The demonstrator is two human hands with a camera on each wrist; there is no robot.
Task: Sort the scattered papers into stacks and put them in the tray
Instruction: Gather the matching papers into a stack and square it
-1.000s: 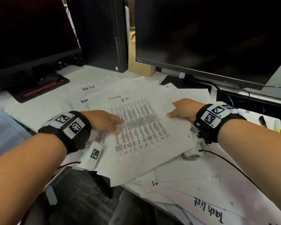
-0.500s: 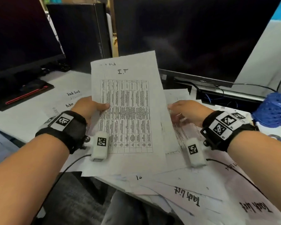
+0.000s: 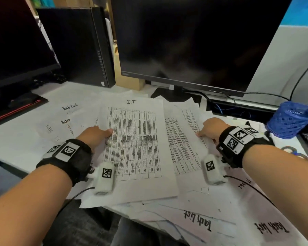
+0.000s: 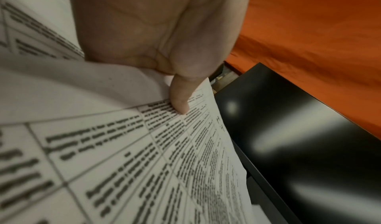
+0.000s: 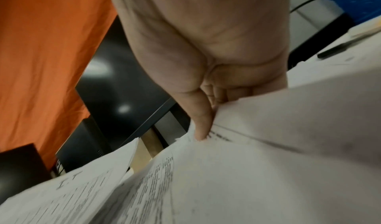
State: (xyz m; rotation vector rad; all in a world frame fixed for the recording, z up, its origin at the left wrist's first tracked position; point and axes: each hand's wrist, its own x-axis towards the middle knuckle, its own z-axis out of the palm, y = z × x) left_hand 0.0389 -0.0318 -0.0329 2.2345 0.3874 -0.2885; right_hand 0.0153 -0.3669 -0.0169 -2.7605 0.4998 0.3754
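A white sheet headed "I.T" with a printed table (image 3: 133, 142) lies tilted over the paper pile at the desk's front. My left hand (image 3: 96, 134) grips its left edge, thumb on top of the print (image 4: 179, 103) and fingers hidden beneath. To the right, a second sheet with a table (image 3: 182, 144) is pinched at its right edge by my right hand (image 3: 209, 129), the thumb pressing on the paper (image 5: 203, 126). More sheets marked "Task list" (image 3: 199, 221) are scattered below and left (image 3: 69, 107). No tray is in view.
Two dark monitors (image 3: 194, 41) (image 3: 16, 41) and a black computer case (image 3: 78, 45) stand at the back. A blue mesh pen cup (image 3: 290, 119) sits at the right, with cables (image 3: 238, 110) behind. The desk's front edge lies under the paper pile.
The "I.T" sheet, held nearly upright half a second ago, has come down flatter over the pile. My right hand has taken hold of the second table sheet's edge.
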